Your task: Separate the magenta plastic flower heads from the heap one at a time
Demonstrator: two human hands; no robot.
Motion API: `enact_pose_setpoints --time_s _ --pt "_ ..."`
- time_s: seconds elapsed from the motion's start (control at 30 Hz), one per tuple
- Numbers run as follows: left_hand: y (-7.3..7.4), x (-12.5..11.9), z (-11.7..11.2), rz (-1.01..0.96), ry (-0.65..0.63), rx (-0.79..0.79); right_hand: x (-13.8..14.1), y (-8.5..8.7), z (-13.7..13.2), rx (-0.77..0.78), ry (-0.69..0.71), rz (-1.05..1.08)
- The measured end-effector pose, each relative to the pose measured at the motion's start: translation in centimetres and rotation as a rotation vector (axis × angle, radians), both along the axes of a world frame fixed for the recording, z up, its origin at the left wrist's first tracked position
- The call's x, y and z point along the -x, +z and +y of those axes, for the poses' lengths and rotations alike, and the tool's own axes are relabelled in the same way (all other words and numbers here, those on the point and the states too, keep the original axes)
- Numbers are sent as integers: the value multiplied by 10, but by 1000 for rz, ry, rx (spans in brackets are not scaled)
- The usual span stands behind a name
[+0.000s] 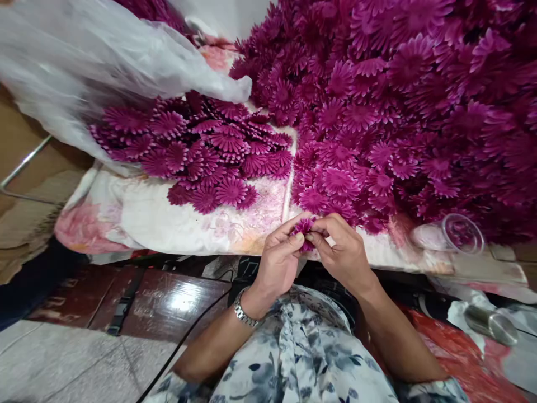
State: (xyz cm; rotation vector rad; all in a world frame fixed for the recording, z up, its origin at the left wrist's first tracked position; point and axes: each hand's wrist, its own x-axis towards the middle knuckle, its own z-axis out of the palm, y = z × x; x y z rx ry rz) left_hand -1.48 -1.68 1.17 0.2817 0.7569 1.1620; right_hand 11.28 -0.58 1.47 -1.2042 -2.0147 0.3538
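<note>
A small magenta artificial flower (304, 226) is pinched between both hands, just over the front edge of the cloth-covered table. My left hand (277, 258) grips its left side with thumb and fingers; a metal watch circles that wrist. From the other side, the thumb and fingertips of my right hand (340, 244) close on the flower's right edge. Its underside is hidden by the fingers. Beyond my hands lies a loose heap of flat magenta flower pieces (201, 151) on the left. A far larger mound of magenta flowers (377, 123) rises on the right.
A translucent plastic bag (126, 56) drapes over the left heap. The floral cloth (138, 215) covers the table. At the right edge sits a clear plastic cup (464, 234); lower right, a metal cylinder (493, 324). Cardboard (29, 224) stands at far left.
</note>
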Motion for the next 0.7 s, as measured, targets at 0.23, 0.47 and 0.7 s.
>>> enact_pose_setpoints --time_s 0.23,0.47,0.7 --pt "-5 -7 3 36 44 16 1 -7 -4 -118 -79 -125" --pt "-4 -9 5 40 89 3 -3 0 -4 16 -52 154" --pt "-8 -5 7 125 192 -28 -15 -2 -4 275 -163 528"
